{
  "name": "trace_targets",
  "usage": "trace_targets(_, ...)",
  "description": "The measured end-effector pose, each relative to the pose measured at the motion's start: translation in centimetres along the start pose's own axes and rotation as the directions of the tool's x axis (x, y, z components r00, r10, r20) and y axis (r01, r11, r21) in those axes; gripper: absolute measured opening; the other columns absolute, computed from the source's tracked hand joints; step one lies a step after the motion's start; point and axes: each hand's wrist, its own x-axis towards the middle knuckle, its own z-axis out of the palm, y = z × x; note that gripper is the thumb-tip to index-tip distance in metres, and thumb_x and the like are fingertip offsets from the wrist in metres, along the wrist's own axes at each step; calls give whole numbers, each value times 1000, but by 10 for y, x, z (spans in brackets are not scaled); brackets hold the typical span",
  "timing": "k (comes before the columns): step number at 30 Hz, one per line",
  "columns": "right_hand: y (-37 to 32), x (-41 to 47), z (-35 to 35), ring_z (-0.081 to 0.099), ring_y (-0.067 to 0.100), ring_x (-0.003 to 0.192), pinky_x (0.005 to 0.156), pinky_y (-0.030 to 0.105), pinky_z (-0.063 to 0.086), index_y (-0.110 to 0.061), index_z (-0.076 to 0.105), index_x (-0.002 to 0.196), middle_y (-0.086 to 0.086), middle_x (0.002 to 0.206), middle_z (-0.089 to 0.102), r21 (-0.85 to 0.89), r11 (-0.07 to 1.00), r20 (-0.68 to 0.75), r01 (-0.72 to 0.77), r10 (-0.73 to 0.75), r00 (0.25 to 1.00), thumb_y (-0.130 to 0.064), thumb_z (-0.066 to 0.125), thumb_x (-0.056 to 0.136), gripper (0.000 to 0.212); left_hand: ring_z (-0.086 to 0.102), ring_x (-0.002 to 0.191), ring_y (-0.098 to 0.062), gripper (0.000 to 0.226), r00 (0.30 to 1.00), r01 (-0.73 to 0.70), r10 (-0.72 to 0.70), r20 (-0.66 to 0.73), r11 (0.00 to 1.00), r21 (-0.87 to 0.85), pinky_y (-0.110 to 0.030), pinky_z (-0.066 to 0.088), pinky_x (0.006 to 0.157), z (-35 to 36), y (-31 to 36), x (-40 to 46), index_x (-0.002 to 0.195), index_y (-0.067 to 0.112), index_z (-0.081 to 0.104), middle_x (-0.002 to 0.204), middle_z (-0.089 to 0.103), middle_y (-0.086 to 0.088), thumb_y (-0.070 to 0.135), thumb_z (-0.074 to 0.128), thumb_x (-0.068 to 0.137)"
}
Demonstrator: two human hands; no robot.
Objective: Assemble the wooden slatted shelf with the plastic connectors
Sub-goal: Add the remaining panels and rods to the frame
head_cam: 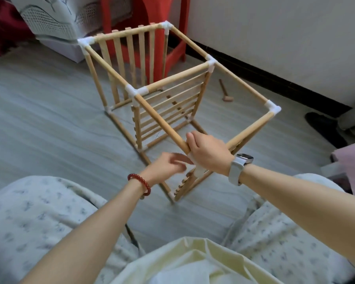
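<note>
At the near corner of the frame, the right hand (207, 153) lies on top of the joint, its fingers curled down over the white plastic connector (199, 168) and the ends of the two wooden rods that meet there. The thumb rests along the left rod (160, 119). A white watch (241, 166) sits on this wrist. The left hand (170, 166) is just beside the same corner, on its left side; it is blurred, the fingers look loosely spread, and I cannot tell if they touch the connector or hold anything. A red bead bracelet (140, 185) is on the left wrist.

The wooden slatted shelf (172, 95) stands on the grey floor (39, 119), directly in front of the person's knees. It is a box-like frame of light round rods joined by white connectors at the corners. One slatted panel closes the far side, and another slatted panel stands in the middle. The upper rods form two open rectangles.

A small wooden mallet (224, 91) lies on the floor behind the shelf, near the wall. A red plastic stool (172, 27) stands behind the frame.
</note>
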Motion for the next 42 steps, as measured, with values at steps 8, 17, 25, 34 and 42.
trace_targets(8, -8, 4, 5, 46, 24, 69, 63, 34, 31, -18, 42, 83, -2, 71, 49, -5, 992, -75, -125, 124, 989, -35, 19, 102, 34, 54, 100, -17, 28, 543, -201, 685, -485, 667, 718, -35, 31, 95, -30, 47, 16, 97, 15, 66, 97, 63, 2, 25, 41, 87)
trace_targets(17, -7, 6, 6, 45, 22, 60, 61, 34, 31, -22, 34, 62, -3, 59, 44, -51, 991, -42, -121, 119, 992, -37, 16, 100, 45, 58, 54, -24, 53, 636, -163, 723, -271, 469, 868, -33, 27, 81, -39, 28, 56, 43, 9, 63, 40, 56, -2, 25, 35, 86)
trace_targets(25, -4, 8, -6, 50, 31, 78, 72, 39, 39, -17, 37, 67, 0, 65, 47, 54, 990, 37, -129, 127, 991, -29, 25, 100, 37, 43, 108, -21, 22, 416, -372, 671, -614, 741, 559, -27, 36, 96, -9, -1, 35, 105, 9, 46, 116, 42, -8, 21, 48, 87)
trace_targets(34, -4, 4, -8, 54, 32, 84, 76, 39, 43, -14, 44, 74, 6, 75, 55, 108, 989, 53, -98, 93, 994, -26, 33, 99, 30, 43, 96, -14, 19, 794, -540, 607, -32, 729, 420, -37, 50, 78, 34, -36, 5, 92, 19, 56, 98, 56, 4, 34, 62, 81)
trace_targets(42, -2, 1, 1, 48, 22, 65, 62, 34, 33, -21, 31, 64, -4, 60, 47, -54, 995, 4, -83, 83, 997, -35, 20, 101, 41, 61, 80, -12, 28, 938, -346, 341, 59, 922, 171, -26, 47, 81, 27, -21, 19, 61, 31, 60, 73, 55, 38, 14, 71, 81)
